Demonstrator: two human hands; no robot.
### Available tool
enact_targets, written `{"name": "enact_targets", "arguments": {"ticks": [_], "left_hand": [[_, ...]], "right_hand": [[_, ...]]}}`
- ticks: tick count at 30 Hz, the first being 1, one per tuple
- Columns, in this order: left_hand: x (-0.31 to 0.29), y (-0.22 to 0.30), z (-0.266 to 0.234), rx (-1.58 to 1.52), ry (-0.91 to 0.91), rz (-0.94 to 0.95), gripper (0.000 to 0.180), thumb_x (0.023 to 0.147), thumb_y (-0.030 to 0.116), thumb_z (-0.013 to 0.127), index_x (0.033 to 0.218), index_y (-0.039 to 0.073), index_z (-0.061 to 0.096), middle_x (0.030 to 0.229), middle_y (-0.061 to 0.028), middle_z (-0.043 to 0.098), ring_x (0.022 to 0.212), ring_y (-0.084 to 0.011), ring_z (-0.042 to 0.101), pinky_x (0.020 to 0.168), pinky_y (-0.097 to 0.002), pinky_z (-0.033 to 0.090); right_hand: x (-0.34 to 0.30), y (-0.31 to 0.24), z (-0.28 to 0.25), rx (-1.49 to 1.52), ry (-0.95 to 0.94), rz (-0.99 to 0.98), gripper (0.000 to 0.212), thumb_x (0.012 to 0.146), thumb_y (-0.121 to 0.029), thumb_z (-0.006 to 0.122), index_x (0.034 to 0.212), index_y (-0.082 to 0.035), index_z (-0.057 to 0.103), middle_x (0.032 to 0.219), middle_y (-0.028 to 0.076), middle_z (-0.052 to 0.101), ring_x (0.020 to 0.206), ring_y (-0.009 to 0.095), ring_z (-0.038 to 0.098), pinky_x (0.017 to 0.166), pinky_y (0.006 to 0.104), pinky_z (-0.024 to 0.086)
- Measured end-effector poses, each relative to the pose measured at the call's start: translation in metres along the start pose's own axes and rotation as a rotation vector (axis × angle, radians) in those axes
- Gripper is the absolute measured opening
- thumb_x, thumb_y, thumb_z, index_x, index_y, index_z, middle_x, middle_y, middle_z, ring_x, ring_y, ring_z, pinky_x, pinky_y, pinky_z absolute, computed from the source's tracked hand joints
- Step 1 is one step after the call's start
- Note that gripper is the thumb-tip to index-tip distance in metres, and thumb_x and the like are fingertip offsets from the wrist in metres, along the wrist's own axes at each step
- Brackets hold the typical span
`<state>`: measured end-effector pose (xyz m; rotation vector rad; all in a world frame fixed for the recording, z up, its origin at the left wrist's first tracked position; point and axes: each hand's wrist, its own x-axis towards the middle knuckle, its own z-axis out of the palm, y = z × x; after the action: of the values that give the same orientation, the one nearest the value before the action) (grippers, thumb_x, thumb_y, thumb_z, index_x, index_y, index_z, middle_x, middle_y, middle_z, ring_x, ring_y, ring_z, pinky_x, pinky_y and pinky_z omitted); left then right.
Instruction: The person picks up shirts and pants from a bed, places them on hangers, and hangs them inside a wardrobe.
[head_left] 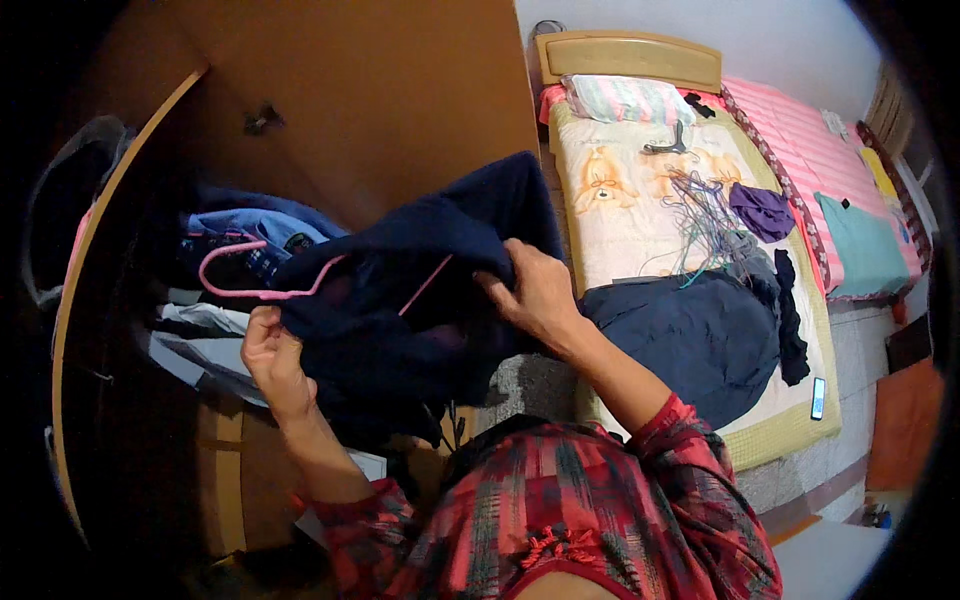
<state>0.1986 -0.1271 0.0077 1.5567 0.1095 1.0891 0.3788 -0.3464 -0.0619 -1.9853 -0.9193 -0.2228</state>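
A dark navy garment (410, 250) hangs spread between my two hands in front of an open wardrobe. Its pink hanger (232, 292) has the hook sticking out at the left, and a pink bar shows inside the garment's opening. My left hand (272, 360) is closed in a pinch at the garment's edge, just below the hanger. With fingers curled over the cloth, my right hand (535, 300) grips the garment's right side. Folds of dark cloth hide the rest of the hanger.
Blue clothes (255, 230) hang in the wardrobe, left of the garment. To the right stands a bed (610, 240) with a pile of wire hangers (700, 230), a dark grey cloth (690, 340), a purple cloth (762, 212) and a phone (818, 398). A wooden wardrobe door (400, 90) rises ahead.
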Motion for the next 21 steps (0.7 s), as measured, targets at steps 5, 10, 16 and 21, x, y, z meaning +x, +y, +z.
{"name": "enact_targets", "arguments": {"ticks": [5, 10, 16, 21], "left_hand": [[0.002, -0.002, 0.001, 0.287, -0.062, 0.023, 0.007, 0.077, -0.003, 0.059, 0.082, 0.000, 0.056, 0.079, -0.0021, 0.057, 0.072, -0.0092, 0.053, 0.068, -0.0211, 0.043], [-0.005, 0.010, 0.030, 0.610, -0.381, -0.069, 0.004, 0.072, -0.006, 0.058, 0.073, -0.004, 0.056, 0.068, -0.0042, 0.057, 0.064, -0.0072, 0.051, 0.059, -0.0208, 0.041], [-0.010, 0.003, 0.041, 0.525, -0.336, -0.141, 0.005, 0.073, -0.007, 0.058, 0.076, -0.003, 0.056, 0.071, -0.0030, 0.057, 0.068, -0.0061, 0.050, 0.060, -0.0204, 0.040], [-0.018, -0.015, 0.031, 0.579, -0.146, -0.045, 0.006, 0.075, -0.007, 0.060, 0.079, -0.004, 0.056, 0.073, -0.0013, 0.055, 0.073, -0.0078, 0.051, 0.070, -0.0213, 0.043]], "right_hand": [[0.025, 0.051, 0.007, 0.581, 0.110, 0.137, 0.020, 0.071, 0.000, 0.045, 0.088, 0.002, 0.055, 0.074, 0.014, 0.058, 0.067, 0.022, 0.055, 0.064, 0.0309, 0.044], [0.064, 0.022, -0.054, 0.099, 0.266, 0.048, 0.014, 0.073, -0.002, 0.048, 0.085, 0.002, 0.053, 0.074, 0.023, 0.058, 0.072, 0.037, 0.059, 0.067, 0.0404, 0.046], [0.082, -0.004, -0.037, -0.515, -0.067, 0.028, 0.011, 0.074, -0.011, 0.054, 0.079, -0.002, 0.057, 0.073, 0.022, 0.062, 0.069, 0.036, 0.063, 0.062, 0.0445, 0.052], [0.036, -0.046, -0.026, -0.183, -0.241, -0.037, 0.029, 0.068, -0.008, 0.057, 0.095, 0.001, 0.049, 0.070, 0.024, 0.058, 0.070, 0.044, 0.057, 0.065, 0.0479, 0.047]]}}
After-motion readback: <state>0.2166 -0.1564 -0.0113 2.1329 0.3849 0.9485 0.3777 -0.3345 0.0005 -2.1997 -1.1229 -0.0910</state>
